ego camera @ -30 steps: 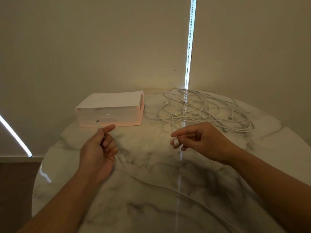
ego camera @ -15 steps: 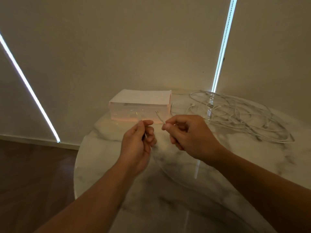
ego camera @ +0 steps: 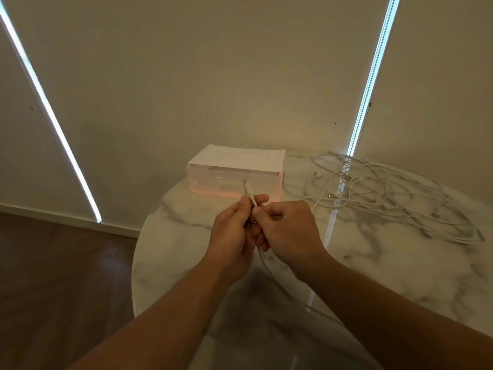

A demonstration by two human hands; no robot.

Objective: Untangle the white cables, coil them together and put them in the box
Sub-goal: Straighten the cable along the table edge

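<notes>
A: The left hand, what is it doing?
B: Its fingers are curled, with thumb and forefinger pinching a thin white cable just under the two white plug ends, which stick up side by side toward 12 o'clock.
A: And the right hand?
B: It touches the left one, knuckles up, and pinches the same cable just below the left's pinch. From there the cable trails toward 5 o'clock over the round white marble-patterned desk.
A: Where is the box?
B: The translucent pinkish rectangular box, with a flat white top, stands at 12 o'clock beyond the hands, near the desk's far edge.
A: And the other cables?
B: A tangled heap of white cables lies on the desk at 2 o'clock, just beside the box and not in it.
A: Further out?
B: There is brown wooden floor at 9 o'clock, and a beige wall at 12 with a bright light strip.
</notes>
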